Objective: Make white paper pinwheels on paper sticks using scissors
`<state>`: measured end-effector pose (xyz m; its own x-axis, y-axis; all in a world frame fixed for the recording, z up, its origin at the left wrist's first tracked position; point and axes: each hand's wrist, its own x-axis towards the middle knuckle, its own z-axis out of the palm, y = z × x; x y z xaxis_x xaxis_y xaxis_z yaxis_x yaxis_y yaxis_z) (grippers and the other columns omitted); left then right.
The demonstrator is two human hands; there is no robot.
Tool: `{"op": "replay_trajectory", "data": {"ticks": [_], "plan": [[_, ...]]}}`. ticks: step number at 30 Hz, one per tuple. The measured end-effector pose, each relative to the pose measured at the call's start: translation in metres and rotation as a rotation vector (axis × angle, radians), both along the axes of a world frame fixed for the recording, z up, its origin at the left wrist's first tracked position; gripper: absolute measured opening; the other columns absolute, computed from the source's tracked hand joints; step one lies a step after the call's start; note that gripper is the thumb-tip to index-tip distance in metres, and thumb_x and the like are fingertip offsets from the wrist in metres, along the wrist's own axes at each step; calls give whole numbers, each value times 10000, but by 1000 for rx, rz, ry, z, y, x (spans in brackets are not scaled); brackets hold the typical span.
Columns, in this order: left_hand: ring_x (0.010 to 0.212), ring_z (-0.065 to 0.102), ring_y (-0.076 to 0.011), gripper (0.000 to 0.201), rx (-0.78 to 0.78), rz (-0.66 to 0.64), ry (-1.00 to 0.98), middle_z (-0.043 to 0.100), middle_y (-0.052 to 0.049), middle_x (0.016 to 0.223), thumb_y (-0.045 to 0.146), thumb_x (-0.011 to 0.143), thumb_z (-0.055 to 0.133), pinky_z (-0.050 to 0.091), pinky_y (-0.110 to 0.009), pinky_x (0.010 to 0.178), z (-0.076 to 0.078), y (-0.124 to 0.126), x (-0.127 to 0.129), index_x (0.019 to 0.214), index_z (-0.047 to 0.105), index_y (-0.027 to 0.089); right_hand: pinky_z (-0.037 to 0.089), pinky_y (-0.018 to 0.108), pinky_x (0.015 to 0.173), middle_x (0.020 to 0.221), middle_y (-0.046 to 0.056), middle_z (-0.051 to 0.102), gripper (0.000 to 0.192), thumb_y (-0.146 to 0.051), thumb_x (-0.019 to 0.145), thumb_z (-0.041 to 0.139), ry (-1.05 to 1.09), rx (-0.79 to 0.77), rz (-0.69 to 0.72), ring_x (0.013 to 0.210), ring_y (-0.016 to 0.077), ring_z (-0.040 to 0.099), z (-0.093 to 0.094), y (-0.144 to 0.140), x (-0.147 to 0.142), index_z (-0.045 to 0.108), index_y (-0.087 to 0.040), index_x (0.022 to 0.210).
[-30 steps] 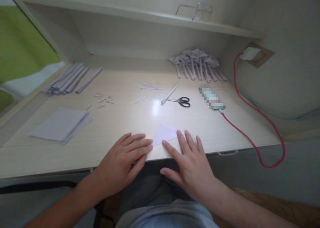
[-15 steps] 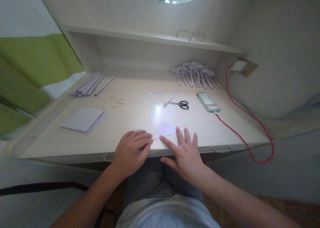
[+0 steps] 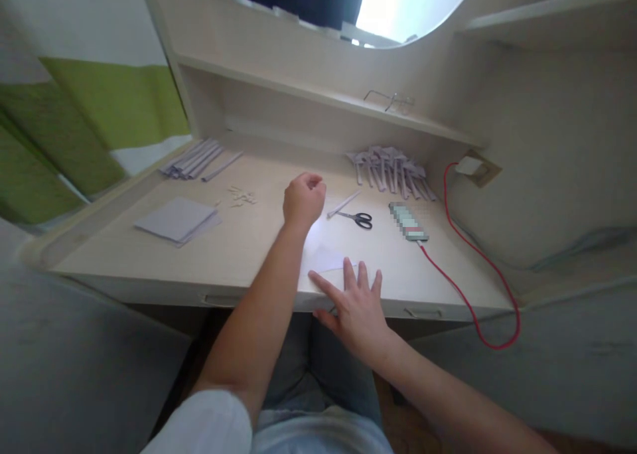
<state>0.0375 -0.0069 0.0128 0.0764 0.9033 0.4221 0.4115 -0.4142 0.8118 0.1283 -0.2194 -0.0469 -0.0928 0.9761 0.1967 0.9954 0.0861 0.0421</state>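
The right hand (image 3: 361,311) is at the lower centre of the frame, fingers spread, fingertips resting at the near edge of the folded paper (image 3: 323,259). The folded paper lies flat on the tabletop (image 3: 253,255), just below the centre of the frame. It is thin, plain and white with a faint violet cast; a narrow point extends rightward beside the fingertips. Glare on the tabletop blurs its far outline.

Paper sheets (image 3: 176,218) are stacked at centre left. The scissors (image 3: 361,220), black-handled, lie right of centre, blades meeting a slim paper roll (image 3: 343,204). A phone (image 3: 408,223), pixelated, lies farther right, connected to a red cable (image 3: 485,251).

The left hand (image 3: 302,200) is near the centre of the frame, fingers curled inward; whether it pinches anything cannot be determined. Small pale pieces (image 3: 243,197) lie to its left. Beyond, rolled paper tubes (image 3: 192,160) occupy the upper left; paper stems with folded tops (image 3: 393,168) occupy the upper right.
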Motion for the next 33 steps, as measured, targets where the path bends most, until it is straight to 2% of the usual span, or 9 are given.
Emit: {"op": "replay_trajectory", "data": {"ticks": [5,13,18,21,23,24,27,30,33], "plan": [[892,714,-185,289,81,-172,34,786,-102,999,233,887,586,535,-302,854,19,21,16,1099,752,130,204,725,1135,1484,95,557,355,-314,973,601,138,82,144,1409,408,431,-9,-10,17,649,-372,1320],[850,681,-192,277,7,-375,236,772,-47,906,224,812,629,499,-335,896,-9,14,-32,1040,782,191,214,613,1194,1177,33,720,289,-194,961,575,360,222,344,1239,283,572,-13,-8,36,695,-297,1203],[819,683,-205,246,-167,-461,212,771,-63,873,387,851,648,517,-319,774,-11,8,-52,903,783,188,480,448,1003,1091,39,717,342,-94,887,604,493,424,445,1098,240,621,23,26,58,728,-291,1138],[644,686,-223,633,-342,-534,158,734,-106,688,607,971,373,526,-324,578,-6,-1,-53,738,745,151,486,444,949,1020,42,709,371,-97,872,652,428,648,343,1045,250,620,41,65,69,744,-329,1147],[753,720,-254,767,-602,-688,-10,760,-140,797,681,976,238,559,-348,595,-5,-7,-49,806,757,142,460,448,951,983,36,715,324,-132,882,668,336,690,314,1029,253,617,46,90,70,756,-333,1120],[801,717,-257,701,-703,-729,-137,757,-135,838,697,950,339,570,-354,630,-5,-9,-47,825,749,143,448,446,946,966,34,720,295,-149,889,669,294,691,315,1016,251,615,46,101,69,759,-326,1108],[811,680,-206,362,-643,-667,-274,735,-68,886,513,843,672,549,-311,692,-9,-5,-43,907,724,160,433,429,927,921,29,719,246,-178,907,656,249,630,380,961,234,611,42,124,61,754,-294,1100],[724,627,-163,252,-549,-609,-252,708,-25,831,406,823,698,491,-270,662,-13,8,-45,894,712,164,458,416,932,979,52,699,227,-201,910,637,403,560,409,973,231,612,43,136,58,738,-251,1107],[658,595,-157,212,-557,-649,-216,677,-8,749,377,820,690,445,-262,613,-19,18,-50,817,702,165,485,420,936,1132,107,669,337,-290,879,686,674,475,240,1068,260,608,50,148,62,680,-197,1202]]}}
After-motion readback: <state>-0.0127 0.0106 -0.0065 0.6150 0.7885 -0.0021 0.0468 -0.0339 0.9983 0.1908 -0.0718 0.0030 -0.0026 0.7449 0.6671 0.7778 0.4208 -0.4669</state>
